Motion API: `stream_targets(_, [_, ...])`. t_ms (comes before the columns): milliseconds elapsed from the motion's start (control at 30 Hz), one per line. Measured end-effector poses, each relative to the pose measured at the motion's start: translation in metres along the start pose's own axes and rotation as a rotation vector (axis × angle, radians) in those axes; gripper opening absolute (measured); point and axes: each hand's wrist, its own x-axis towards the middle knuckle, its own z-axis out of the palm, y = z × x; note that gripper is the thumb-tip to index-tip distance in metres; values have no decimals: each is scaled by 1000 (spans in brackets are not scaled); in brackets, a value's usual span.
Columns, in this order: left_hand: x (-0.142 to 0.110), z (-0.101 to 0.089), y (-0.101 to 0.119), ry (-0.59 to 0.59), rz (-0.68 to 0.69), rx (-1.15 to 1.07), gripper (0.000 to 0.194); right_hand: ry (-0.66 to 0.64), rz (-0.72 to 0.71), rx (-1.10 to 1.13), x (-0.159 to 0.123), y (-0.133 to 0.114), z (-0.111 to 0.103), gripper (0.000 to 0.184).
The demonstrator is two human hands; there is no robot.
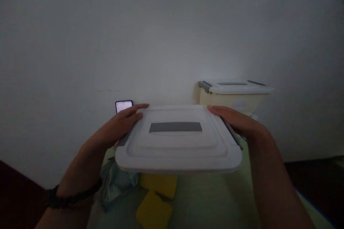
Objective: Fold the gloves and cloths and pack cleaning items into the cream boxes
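Observation:
A white plastic storage box lid (177, 155) with a grey handle strip fills the middle of the head view, level and above the table. My left hand (122, 123) grips its left edge by a grey side latch, thumb and forefinger along the rim. On the opposite edge, my right hand (238, 120) holds the lid by the other latch, fingertips at its far corner. Whether a box body hangs under this lid is hidden.
A phone (124, 105) with a lit screen stands near the wall. Behind my right hand is a cream lidded storage box (231, 100). A grey-green cloth (118, 179) and yellow pads (154, 209) lie on the pale green table (212, 200).

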Motion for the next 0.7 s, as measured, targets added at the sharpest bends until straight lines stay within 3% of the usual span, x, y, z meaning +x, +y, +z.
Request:
stream_targets(100, [-1, -10, -1, 124, -56, -36, 51, 134, -45, 225, 3, -8, 12, 31])
stream_targets(300, [-3, -29, -19, 146, -157, -98, 54, 62, -28, 531, 23, -8, 43, 21])
stream_targets(500, [-2, -30, -37, 67, -88, -75, 47, -6, 75, 411, 34, 9, 51, 27])
stream_targets(700, [-1, -27, -34, 17, -105, 24, 51, -67, 122, 269, 31, 12, 46, 24])
